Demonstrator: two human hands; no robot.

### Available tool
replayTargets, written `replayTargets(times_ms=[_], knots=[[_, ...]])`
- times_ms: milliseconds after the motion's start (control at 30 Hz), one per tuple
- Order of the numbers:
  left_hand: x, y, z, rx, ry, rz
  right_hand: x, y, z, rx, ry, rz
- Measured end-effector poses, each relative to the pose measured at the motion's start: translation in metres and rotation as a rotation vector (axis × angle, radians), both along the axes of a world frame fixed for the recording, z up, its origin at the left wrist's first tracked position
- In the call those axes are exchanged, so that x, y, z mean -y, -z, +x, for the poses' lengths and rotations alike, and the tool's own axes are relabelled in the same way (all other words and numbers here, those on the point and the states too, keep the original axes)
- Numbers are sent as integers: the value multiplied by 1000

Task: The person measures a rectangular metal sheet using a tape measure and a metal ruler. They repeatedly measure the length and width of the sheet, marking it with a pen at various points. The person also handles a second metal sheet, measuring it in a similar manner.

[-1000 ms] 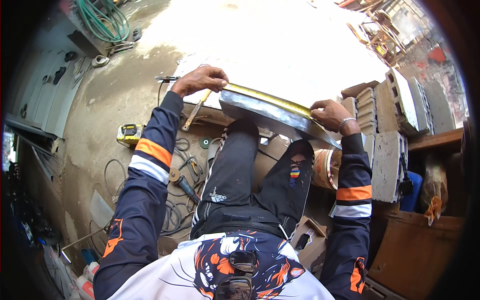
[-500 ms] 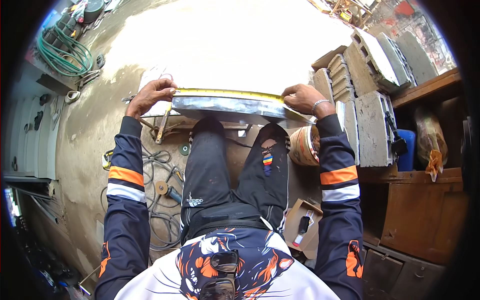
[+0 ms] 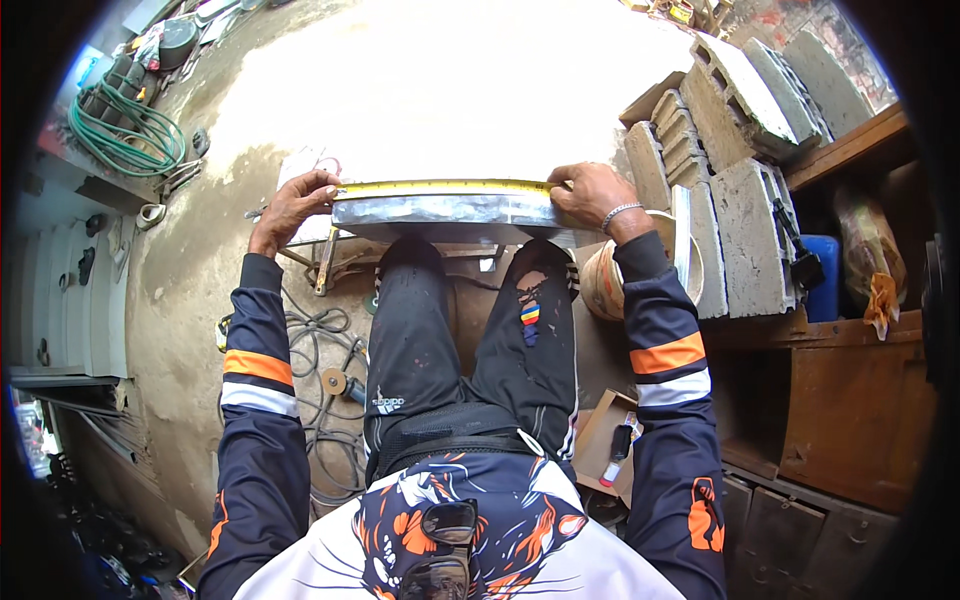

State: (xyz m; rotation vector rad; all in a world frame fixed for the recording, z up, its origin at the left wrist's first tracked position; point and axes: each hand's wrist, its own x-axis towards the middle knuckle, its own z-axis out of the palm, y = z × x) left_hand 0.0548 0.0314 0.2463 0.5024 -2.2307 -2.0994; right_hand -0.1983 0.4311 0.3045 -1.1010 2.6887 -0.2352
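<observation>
A yellow tape measure blade [image 3: 440,187] is stretched straight between my hands, along the far edge of a grey metal piece [image 3: 445,211]. This metal piece has a shiny, smudged face and lies across in front of my knees. My left hand [image 3: 294,210] pinches the blade's left end between thumb and fingers, at the metal's left end. At the other end, my right hand [image 3: 600,197] is closed on the blade, its fingertips by the metal's right end. Whether it also holds the tape's case is hidden.
Concrete blocks [image 3: 752,240] are stacked at the right, beside a wooden cabinet [image 3: 850,420]. A round bucket [image 3: 603,285] stands under my right forearm, with an open cardboard box [image 3: 597,440] nearer. An angle grinder [image 3: 345,384] and cables [image 3: 320,430] lie left of my legs. A green hose [image 3: 125,130] is coiled far left.
Both hands, the tape blade and the metal piece have shifted slightly left. My right hand has turned a little, and more of the bucket shows. Both hands keep their hold.
</observation>
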Motion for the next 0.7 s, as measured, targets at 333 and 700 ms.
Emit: replayTargets(times_ms=[333,700], knots=[[-8,-50,-6,-108,68,-255,-15,-36,5,-51,-55,-138],[2,-22,-2,-39,171,-159,-9,-25,15,65,-46,-12]])
